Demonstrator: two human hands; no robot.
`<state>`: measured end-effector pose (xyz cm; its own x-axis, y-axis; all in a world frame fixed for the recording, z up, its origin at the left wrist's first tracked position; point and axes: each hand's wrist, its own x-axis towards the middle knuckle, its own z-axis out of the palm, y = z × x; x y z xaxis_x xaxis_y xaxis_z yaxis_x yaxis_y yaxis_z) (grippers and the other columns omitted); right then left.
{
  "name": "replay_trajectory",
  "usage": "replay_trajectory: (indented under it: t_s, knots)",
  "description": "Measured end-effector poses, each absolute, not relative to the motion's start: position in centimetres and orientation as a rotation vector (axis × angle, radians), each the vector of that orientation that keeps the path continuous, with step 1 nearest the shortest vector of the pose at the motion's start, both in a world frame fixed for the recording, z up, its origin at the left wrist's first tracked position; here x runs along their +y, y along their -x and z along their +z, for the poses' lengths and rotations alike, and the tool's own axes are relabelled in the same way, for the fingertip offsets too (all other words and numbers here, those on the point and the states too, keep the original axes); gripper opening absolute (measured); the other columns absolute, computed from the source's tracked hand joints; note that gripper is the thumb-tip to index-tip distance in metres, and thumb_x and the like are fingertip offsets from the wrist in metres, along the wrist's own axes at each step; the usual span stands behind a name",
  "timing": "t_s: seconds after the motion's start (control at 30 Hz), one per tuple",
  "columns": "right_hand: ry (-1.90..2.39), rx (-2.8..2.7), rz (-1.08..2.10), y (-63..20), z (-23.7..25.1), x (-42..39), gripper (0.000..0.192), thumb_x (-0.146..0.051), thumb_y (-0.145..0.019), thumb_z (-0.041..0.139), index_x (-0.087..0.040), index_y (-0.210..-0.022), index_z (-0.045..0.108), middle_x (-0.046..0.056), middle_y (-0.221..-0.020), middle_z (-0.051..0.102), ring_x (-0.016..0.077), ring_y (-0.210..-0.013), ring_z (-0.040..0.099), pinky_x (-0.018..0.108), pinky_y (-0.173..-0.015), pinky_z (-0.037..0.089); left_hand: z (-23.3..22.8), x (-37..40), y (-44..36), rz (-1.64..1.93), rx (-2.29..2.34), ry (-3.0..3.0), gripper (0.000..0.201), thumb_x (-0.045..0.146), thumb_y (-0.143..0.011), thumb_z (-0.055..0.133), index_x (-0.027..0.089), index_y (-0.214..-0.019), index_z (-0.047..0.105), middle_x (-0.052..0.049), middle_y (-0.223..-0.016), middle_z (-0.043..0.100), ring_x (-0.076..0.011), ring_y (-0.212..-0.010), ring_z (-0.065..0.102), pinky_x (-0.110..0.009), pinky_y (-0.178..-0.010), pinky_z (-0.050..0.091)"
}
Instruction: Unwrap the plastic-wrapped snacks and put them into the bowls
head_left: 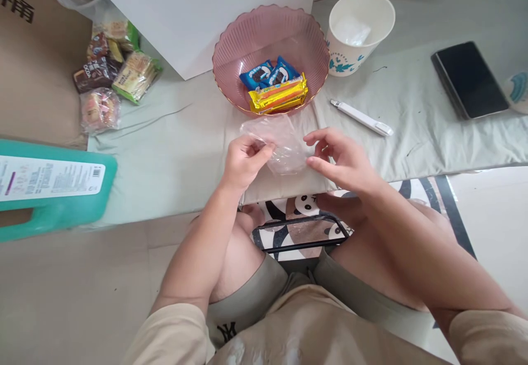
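My left hand [244,159] pinches the left edge of a clear plastic bag [280,142] that lies on the pale green cloth [173,134]. At the bag's right edge my right hand [336,156] has its fingers spread and its fingertips touching the bag. Just beyond the bag stands a pink ribbed bowl [247,40] holding two blue cookie packets [270,72] and a yellow wafer packet [278,95].
A white paper cup [358,51] stands right of the bowl, a white pen-like tool [362,117] in front of it, a black phone [469,79] far right. Several snack packets [111,76] lie at the left; a teal container [53,186] sits nearer left. A white board [206,13] stands behind.
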<state>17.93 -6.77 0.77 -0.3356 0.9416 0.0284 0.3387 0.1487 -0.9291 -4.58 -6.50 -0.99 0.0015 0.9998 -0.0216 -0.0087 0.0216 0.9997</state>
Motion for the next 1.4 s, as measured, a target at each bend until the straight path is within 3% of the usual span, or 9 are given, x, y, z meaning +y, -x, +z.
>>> replay_trajectory:
  t_s: [0.1, 0.23, 0.47, 0.67, 0.83, 0.9, 1.03, 1.2, 1.4]
  knots:
    - [1.072, -1.893, 1.006, -17.7, 0.6, -7.1, 0.032, -0.037, -0.086, 0.072, -0.025, -0.116, 0.072, 0.008, -0.109, 0.07, 0.014, -0.071, 0.055, 0.03, -0.062, 0.049, -0.6, -7.0, 4.3, 1.229, 1.158, -1.607, 0.032, 0.058, -0.085, 0.078, 0.026, -0.083, 0.082, -0.005, -0.092, 0.079, -0.0193, -0.088, 0.067, -0.035, -0.082, 0.054]
    - [0.985, -2.025, 0.686, -17.5, -0.2, -7.6, 0.019, -0.023, -0.097, 0.056, -0.026, -0.101, 0.074, 0.008, -0.107, 0.069, 0.0167, -0.081, 0.062, 0.033, -0.071, 0.052, -0.2, -7.4, 4.4, 1.266, 1.157, -2.068, 0.024, 0.046, -0.098, 0.067, 0.032, -0.092, 0.085, -0.005, -0.099, 0.082, -0.0216, -0.092, 0.061, -0.039, -0.084, 0.051]
    - [1.107, -2.28, 0.317, -18.7, -1.4, -7.8, 0.015, -0.032, -0.099, 0.061, -0.028, -0.105, 0.074, 0.009, -0.117, 0.073, 0.0267, -0.103, 0.064, 0.043, -0.086, 0.046, -1.7, -7.3, 5.3, 0.819, 1.165, -2.409, 0.02, 0.037, -0.098, 0.065, 0.03, -0.1, 0.083, -0.005, -0.1, 0.082, -0.0234, -0.094, 0.061, -0.041, -0.084, 0.045]
    - [0.983, -2.506, 0.522, -18.8, -1.5, -8.1, 0.02, -0.027, -0.091, 0.067, -0.023, -0.11, 0.073, 0.008, -0.12, 0.077, 0.0287, -0.111, 0.068, 0.043, -0.095, 0.045, -1.7, -7.4, 5.5, 0.563, 1.186, -2.4, 0.017, 0.02, -0.087, 0.067, 0.026, -0.097, 0.08, -0.005, -0.099, 0.08, -0.0245, -0.093, 0.061, -0.041, -0.081, 0.039]
    - [1.019, -2.389, 0.643, -18.7, -1.7, -7.8, 0.024, -0.039, -0.1, 0.058, -0.023, -0.1, 0.076, 0.01, -0.116, 0.078, 0.0291, -0.108, 0.071, 0.046, -0.097, 0.048, -1.1, -7.4, 5.3, 0.603, 1.138, -2.318, 0.02, 0.034, -0.078, 0.078, 0.024, -0.096, 0.079, -0.007, -0.107, 0.08, -0.0263, -0.098, 0.065, -0.041, -0.085, 0.043]
    - [1.048, -2.291, 0.753, -18.6, -1.6, -7.5, 0.031, -0.042, -0.102, 0.053, -0.023, -0.094, 0.076, 0.011, -0.108, 0.078, 0.0279, -0.102, 0.072, 0.044, -0.093, 0.049, -0.9, -7.4, 5.1, 0.675, 1.081, -2.239, 0.014, 0.036, -0.083, 0.072, 0.023, -0.085, 0.077, -0.006, -0.097, 0.079, -0.0231, -0.09, 0.065, -0.038, -0.083, 0.046]
    - [1.176, -2.139, 0.891, -18.3, -1.0, -7.1, 0.03, -0.043, -0.1, 0.054, -0.022, -0.083, 0.068, 0.009, -0.086, 0.075, 0.0257, -0.086, 0.07, 0.04, -0.083, 0.05, -0.8, -7.5, 4.9, 0.674, 1.167, -2.024, 0.027, 0.037, -0.09, 0.063, 0.021, -0.07, 0.07, -0.002, -0.066, 0.067, -0.0158, -0.065, 0.057, -0.031, -0.066, 0.044]
    - [1.31, -2.038, 0.921, -17.7, -0.9, -7.2, 0.018, -0.033, -0.097, 0.059, -0.023, -0.11, 0.066, 0.003, -0.076, 0.074, 0.0234, -0.077, 0.071, 0.037, -0.082, 0.05, -0.5, -7.7, 4.4, 0.668, 1.317, -1.78, 0.03, 0.042, -0.082, 0.072, 0.019, -0.101, 0.073, 0.002, -0.072, 0.066, -0.0123, -0.063, 0.055, -0.027, -0.065, 0.044]
    - [1.361, -2.081, 0.811, -17.6, -1.9, -6.9, 0.031, -0.033, -0.097, 0.058, -0.02, -0.124, 0.064, 0.002, -0.072, 0.076, 0.0255, -0.084, 0.075, 0.042, -0.094, 0.051, 0.0, -7.7, 3.9, 0.603, 1.323, -1.746, 0.019, 0.036, -0.095, 0.052, 0.02, -0.095, 0.062, 0.001, -0.075, 0.072, -0.0126, -0.068, 0.064, -0.025, -0.068, 0.045]
